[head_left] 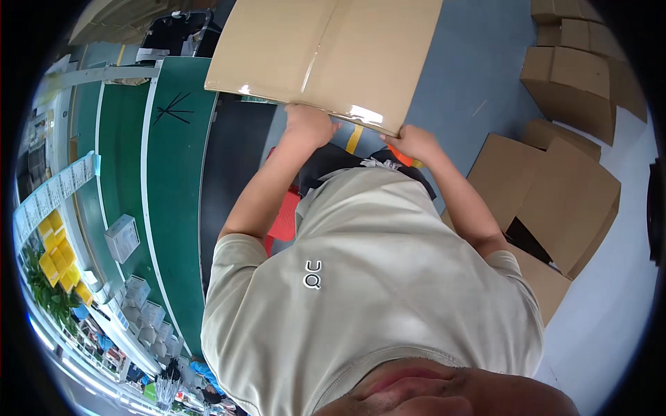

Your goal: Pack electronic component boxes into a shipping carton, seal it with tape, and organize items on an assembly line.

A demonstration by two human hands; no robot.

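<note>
Someone [374,243] in a pale shirt [388,291] is pinching a cardboard box [326,55] by its edge, left hand [310,125] and right hand [415,143] probably curling underneath.

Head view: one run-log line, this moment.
held carton: seam faces camera | left hand: grips near edge | right hand: grips near-right corner | green bench: at left

head fisheye looking steeply down, sitting close above shirt [395,277], taking in left hand [309,125] and right hand [416,143] farther out
</note>
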